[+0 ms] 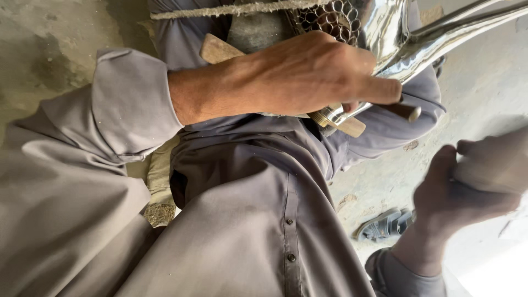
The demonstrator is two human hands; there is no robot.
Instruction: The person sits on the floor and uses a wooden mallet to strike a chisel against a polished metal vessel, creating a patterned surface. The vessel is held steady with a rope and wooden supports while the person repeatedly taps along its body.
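My left hand [308, 74] reaches in from the left in a grey sleeve. It grips a shiny chrome metal piece [407, 38] with curved tubes and holds it against a wooden block [217, 49] on my lap. A honeycomb-patterned part [330, 19] of the piece shows above the knuckles. My right hand [451, 201] is at the lower right, blurred. Its fingers are wrapped around a pale, rounded object [492, 162] whose kind I cannot tell. The two hands are apart.
My grey clothing [247, 209] fills the middle and left. A thick rope [220, 9] runs across the top. A grey sandal [385, 225] lies on the concrete floor [484, 82] at the right. A worn cushion edge [159, 187] shows under my leg.
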